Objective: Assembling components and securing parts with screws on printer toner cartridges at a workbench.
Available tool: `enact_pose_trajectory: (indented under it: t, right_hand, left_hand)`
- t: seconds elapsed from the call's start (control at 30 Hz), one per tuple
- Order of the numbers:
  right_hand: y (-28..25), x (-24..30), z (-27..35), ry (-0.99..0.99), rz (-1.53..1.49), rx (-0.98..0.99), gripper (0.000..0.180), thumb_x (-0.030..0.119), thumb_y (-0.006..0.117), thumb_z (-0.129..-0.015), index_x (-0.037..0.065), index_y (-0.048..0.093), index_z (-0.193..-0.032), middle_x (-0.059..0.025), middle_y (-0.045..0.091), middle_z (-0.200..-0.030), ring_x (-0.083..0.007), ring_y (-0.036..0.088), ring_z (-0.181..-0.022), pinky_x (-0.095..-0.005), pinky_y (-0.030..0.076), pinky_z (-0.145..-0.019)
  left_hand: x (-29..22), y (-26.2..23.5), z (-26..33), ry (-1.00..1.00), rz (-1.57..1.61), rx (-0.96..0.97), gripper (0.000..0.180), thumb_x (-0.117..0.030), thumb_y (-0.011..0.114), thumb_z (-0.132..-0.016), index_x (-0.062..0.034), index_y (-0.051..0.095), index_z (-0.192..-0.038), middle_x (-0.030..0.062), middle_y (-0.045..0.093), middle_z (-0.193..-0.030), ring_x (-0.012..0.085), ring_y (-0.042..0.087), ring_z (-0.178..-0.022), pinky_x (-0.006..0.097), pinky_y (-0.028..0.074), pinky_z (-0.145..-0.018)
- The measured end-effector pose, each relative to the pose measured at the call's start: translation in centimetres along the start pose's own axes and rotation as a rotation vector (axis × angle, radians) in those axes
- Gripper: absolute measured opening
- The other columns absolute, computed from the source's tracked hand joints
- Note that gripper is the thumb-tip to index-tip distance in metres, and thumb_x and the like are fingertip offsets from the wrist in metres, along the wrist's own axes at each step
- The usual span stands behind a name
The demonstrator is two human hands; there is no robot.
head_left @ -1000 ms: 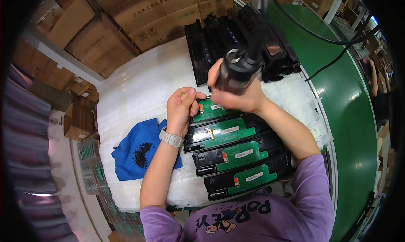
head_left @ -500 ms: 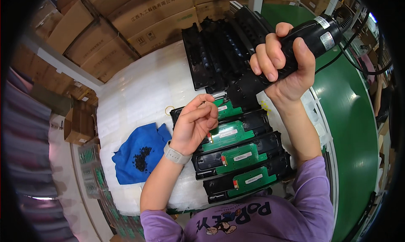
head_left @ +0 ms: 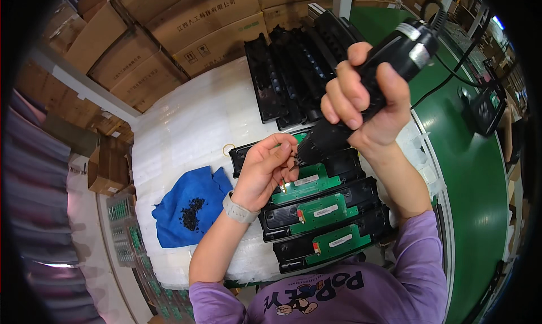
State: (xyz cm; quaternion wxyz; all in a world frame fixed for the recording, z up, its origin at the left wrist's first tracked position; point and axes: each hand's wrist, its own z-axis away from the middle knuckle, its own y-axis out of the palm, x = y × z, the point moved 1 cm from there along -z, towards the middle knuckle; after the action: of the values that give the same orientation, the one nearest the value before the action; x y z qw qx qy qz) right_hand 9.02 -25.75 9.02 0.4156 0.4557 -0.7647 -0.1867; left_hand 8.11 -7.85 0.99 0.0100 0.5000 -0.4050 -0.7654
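My right hand (head_left: pixel 375 101) is wrapped round the body of a black corded electric screwdriver (head_left: pixel 409 50), tilted so its tapered end points down and left. Right at that end, my left hand (head_left: pixel 262 168) has thumb and fingers pinched together; what they hold, if anything, is too small to make out. Both hands are over a row of black plastic housings (head_left: pixel 364 197), each with a green circuit board (head_left: pixel 332 206) in it. The farthest housings are partly hidden by the hands and tool. A blue cloth (head_left: pixel 175 211) with a heap of small black screws (head_left: pixel 192 215) lies to the left.
More long black housings (head_left: pixel 265 81) lie at the back of the table, which has a white padded cover (head_left: pixel 186 115). Cardboard boxes (head_left: pixel 203 27) are stacked behind. The screwdriver's cord (head_left: pixel 435 87) hangs at the right above a green floor (head_left: pixel 471 171).
My right hand and the screwdriver have moved left and slightly down, the tool now steeper. My left hand has moved slightly right and down, so its fingertips meet the tool's tip.
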Motion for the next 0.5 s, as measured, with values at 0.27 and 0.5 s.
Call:
enact_pose_trajectory:
  t: [0.27,0.5]
  right_hand:
    - [-0.6,-0.9,0.0,0.050,0.044,-0.156,0.021,0.025,0.050,-0.086,0.006,0.050,-0.095,-0.0030,0.046,-0.057,-0.0129,0.042,-0.040,-0.0304,0.039,-0.046]
    - [-1.3,-0.4,-0.3,0.056,0.018,-0.170,0.020,0.026,0.047,-0.088,0.008,0.052,-0.095,-0.0010,0.047,-0.058,-0.0123,0.041,-0.042,-0.0298,0.040,-0.049]
  left_hand:
    - [-0.4,0.6,0.6,-0.024,-0.105,0.088,0.031,-0.019,0.046,-0.094,0.0047,0.047,-0.114,0.0155,0.062,-0.091,0.0105,0.054,-0.059,0.020,0.045,-0.052]
    - [-0.7,0.8,0.2,-0.012,-0.105,0.053,0.035,-0.020,0.035,-0.096,0.0080,0.049,-0.111,0.0193,0.061,-0.096,0.0194,0.062,-0.077,0.025,0.050,-0.068]
